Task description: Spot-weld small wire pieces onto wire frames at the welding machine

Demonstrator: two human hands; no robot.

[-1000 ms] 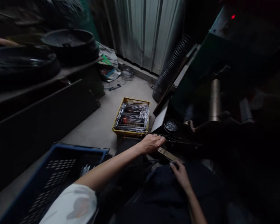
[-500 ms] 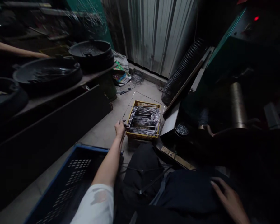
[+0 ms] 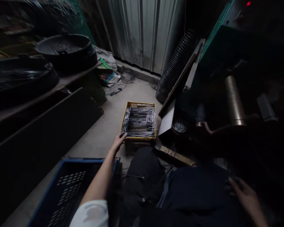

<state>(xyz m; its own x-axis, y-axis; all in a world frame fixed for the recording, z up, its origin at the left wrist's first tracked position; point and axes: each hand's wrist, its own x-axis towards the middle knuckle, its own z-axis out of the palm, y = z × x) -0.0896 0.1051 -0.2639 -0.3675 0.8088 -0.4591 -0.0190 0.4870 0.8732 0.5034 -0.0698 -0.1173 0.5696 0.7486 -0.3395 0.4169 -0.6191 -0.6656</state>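
My left hand (image 3: 118, 142) reaches out from a white sleeve, its fingertips at the front-left corner of a yellow plastic crate (image 3: 139, 103). No wire shows in that hand. The crate stands on the concrete floor, packed with a stack of bent metal wire pieces (image 3: 139, 121). My right hand (image 3: 246, 196) lies far to the right on my dark trousers (image 3: 198, 192), its fingers spread and holding nothing.
A blue perforated crate (image 3: 90, 160) sits at my lower left. Black round tubs (image 3: 66, 50) stand on a shelf at left. A machine with a metal roller (image 3: 235, 101) fills the right side. A corrugated hose (image 3: 175, 66) and a corrugated metal wall (image 3: 144, 28) are ahead.
My left hand held a long wire beside the crate's left side earlier; now it shows no wire and sits lower, at the crate's front-left corner. My right hand has stayed on my trousers.
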